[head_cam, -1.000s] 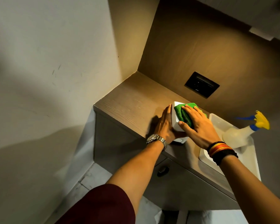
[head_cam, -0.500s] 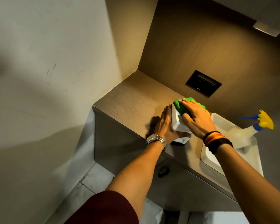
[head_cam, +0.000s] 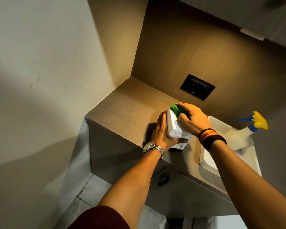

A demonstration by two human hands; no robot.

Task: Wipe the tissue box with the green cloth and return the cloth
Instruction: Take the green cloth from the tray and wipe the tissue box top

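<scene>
A white tissue box point(head_cam: 176, 128) stands on the wooden counter point(head_cam: 127, 111), near its front edge. My left hand point(head_cam: 161, 131), with a metal watch at the wrist, lies flat against the box's left side and holds it. My right hand point(head_cam: 192, 120) presses a bunched green cloth point(head_cam: 177, 109) onto the far end of the box's top. Most of the cloth is hidden under my fingers.
A white tray point(head_cam: 208, 161) sits on the counter to the right, with a spray bottle point(head_cam: 238, 136) with a yellow and blue trigger lying in it. A black socket plate point(head_cam: 197, 86) is on the back panel. A drawer knob point(head_cam: 163, 179) shows below the counter; a wall closes the left.
My right hand has slid the green cloth along the box top, away from me toward its far end. The left hand has stayed on the box's side.
</scene>
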